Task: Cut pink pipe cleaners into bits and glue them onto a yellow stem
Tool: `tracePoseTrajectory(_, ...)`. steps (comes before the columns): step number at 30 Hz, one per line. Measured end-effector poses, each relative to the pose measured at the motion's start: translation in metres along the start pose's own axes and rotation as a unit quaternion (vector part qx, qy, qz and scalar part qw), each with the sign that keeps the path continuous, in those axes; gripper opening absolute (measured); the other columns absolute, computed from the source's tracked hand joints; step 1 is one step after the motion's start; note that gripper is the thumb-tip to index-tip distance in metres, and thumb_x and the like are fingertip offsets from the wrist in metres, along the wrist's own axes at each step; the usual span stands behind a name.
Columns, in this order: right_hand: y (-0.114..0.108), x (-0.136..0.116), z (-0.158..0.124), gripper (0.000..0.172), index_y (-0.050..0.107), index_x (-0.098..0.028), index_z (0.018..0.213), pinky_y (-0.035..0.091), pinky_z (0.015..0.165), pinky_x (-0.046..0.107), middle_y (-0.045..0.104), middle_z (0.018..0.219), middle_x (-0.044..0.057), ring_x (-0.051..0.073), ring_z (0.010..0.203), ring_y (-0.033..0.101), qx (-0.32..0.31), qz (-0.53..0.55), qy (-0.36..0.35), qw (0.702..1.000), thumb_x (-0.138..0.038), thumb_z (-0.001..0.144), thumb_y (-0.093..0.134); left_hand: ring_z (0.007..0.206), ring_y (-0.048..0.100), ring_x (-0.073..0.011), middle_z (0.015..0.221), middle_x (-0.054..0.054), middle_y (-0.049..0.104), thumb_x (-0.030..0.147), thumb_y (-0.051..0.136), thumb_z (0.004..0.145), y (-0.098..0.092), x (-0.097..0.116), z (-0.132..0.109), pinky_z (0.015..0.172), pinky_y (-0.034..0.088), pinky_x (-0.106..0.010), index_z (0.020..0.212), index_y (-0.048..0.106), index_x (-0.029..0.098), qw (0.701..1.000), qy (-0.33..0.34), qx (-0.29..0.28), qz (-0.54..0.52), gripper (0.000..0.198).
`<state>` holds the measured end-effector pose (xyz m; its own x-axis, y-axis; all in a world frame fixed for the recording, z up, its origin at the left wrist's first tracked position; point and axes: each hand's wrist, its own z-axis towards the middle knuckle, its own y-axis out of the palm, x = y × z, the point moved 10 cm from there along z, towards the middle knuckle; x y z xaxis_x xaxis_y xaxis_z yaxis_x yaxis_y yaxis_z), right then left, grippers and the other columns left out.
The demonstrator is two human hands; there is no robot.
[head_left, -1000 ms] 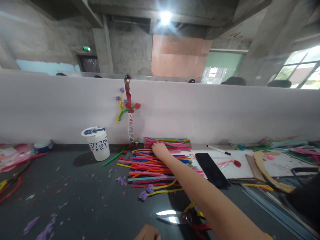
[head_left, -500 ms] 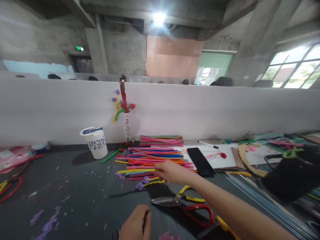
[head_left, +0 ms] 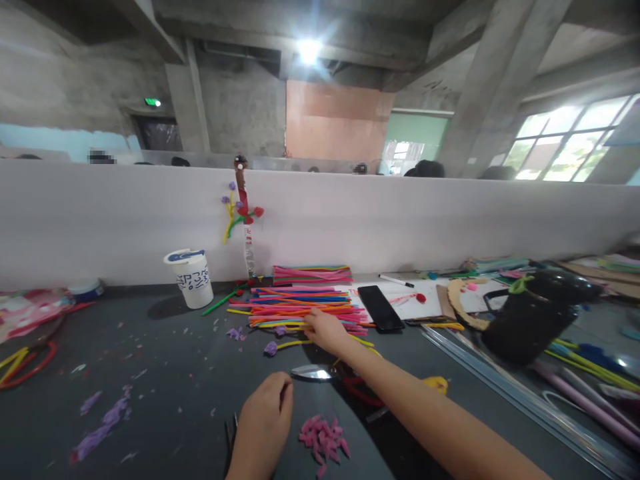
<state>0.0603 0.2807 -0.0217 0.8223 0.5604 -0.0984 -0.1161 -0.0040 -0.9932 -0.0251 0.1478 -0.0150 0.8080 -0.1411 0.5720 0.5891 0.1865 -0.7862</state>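
My right hand [head_left: 324, 331] reaches over the front edge of a pile of coloured pipe cleaners [head_left: 295, 303], its fingertips bent together at the yellow and orange ones. What they pinch, if anything, is hidden. Two purple flower heads [head_left: 271, 349] on yellow pipe-cleaner stems lie just left of and below these fingers. Closer to me, my left hand [head_left: 265, 417] is curled closed above the dark table; its grip is hidden. Scissors [head_left: 315, 373] lie between the hands, handles partly under my right forearm. Short pink pieces [head_left: 324, 440] form a heap right of my left hand.
A white cup [head_left: 193, 280] stands back left. A decorated upright stick [head_left: 245, 220] carries pipe-cleaner flowers against the white partition [head_left: 400, 220]. A black phone [head_left: 380, 308], clear rods [head_left: 500, 380] and a black jug [head_left: 525, 320] are to the right. Purple scraps [head_left: 105, 423] lie left.
The view has shifted, bringing the pink pieces into full sight. My right hand has moved slightly up onto the pile's front edge. My left hand stays curled near the scissors.
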Motion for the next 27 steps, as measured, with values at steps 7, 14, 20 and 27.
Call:
tracePoseTrajectory(7,-0.015,-0.020,0.008,0.029,0.050,-0.017,0.111,0.047,0.077,0.038,0.053,0.111,0.007,0.018,0.092,0.055,0.021,-0.052,-0.001,0.998,-0.030,0.086,0.049,0.069,0.057,-0.0160,0.072,-0.003,0.061,0.017,0.032,0.082,-0.005,0.003,-0.001,0.062,0.039,-0.025,0.073,0.053,0.019,1.000,-0.003,0.006,0.008,0.023)
tracePoseTrajectory(14,0.007,-0.042,-0.003,0.029,0.050,-0.015,0.110,0.047,0.076,0.038,0.053,0.110,0.007,0.018,0.091,0.056,-0.047,-0.086,-0.040,0.994,-0.030,0.085,0.049,0.069,0.058,-0.0150,0.073,-0.003,0.062,0.016,0.033,0.083,-0.006,0.008,-0.001,0.062,0.038,-0.024,0.074,0.054,0.020,1.000,0.013,0.011,0.005,0.023)
tracePoseTrajectory(20,-0.046,-0.031,0.012,0.029,0.050,-0.016,0.111,0.046,0.077,0.039,0.052,0.112,0.007,0.019,0.093,0.055,0.010,-0.109,0.002,0.994,-0.030,0.085,0.049,0.065,0.057,-0.0146,0.071,-0.003,0.061,0.015,0.033,0.082,-0.006,0.004,-0.001,0.059,0.036,-0.023,0.075,0.055,0.019,1.000,0.001,0.009,0.006,0.023)
tracePoseTrajectory(27,-0.031,-0.064,0.016,0.028,0.051,-0.017,0.110,0.047,0.077,0.038,0.053,0.110,0.007,0.018,0.091,0.055,-0.034,-0.079,-0.052,0.995,-0.030,0.086,0.049,0.067,0.056,-0.0152,0.072,-0.003,0.061,0.016,0.034,0.082,-0.006,0.005,-0.002,0.060,0.036,-0.024,0.075,0.055,0.019,1.000,0.002,0.005,-0.003,0.022)
